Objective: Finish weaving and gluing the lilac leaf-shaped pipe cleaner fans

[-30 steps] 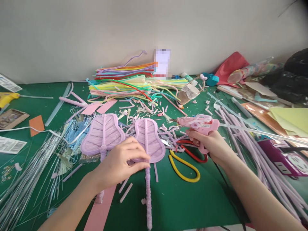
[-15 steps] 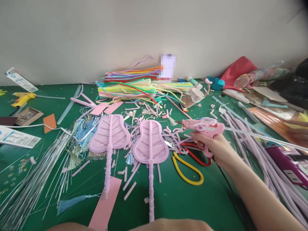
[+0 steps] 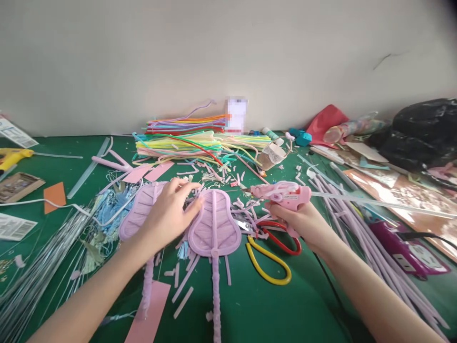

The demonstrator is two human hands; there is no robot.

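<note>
My right hand [image 3: 291, 214] is closed round the handle of a pink hot glue gun [image 3: 282, 191], a clear glue stick jutting from its back and its nozzle to the left. My left hand [image 3: 176, 205] reaches over the left lilac leaf-shaped fan [image 3: 134, 216], hiding part of it. Its thumb and fingers are apart, with the thumb beside the upper left edge of the right lilac fan [image 3: 214, 224]; whether they touch I cannot tell. Scissors with one red and one yellow handle [image 3: 269, 271] lie below the glue gun among lilac cuttings.
Bundles of coloured pipe cleaners [image 3: 178, 145] lie by the wall near a phone [image 3: 236, 114]. Blue tassels [image 3: 116, 205] and silvery wires [image 3: 50, 252] are at left, with a yellow glue gun [image 3: 14, 158]. Lilac stems [image 3: 374, 252] and a purple device [image 3: 407, 247] are at right.
My left hand has come in from the bottom edge to the space between the fans. The right hand still holds the glue gun. The view has shifted slightly.
</note>
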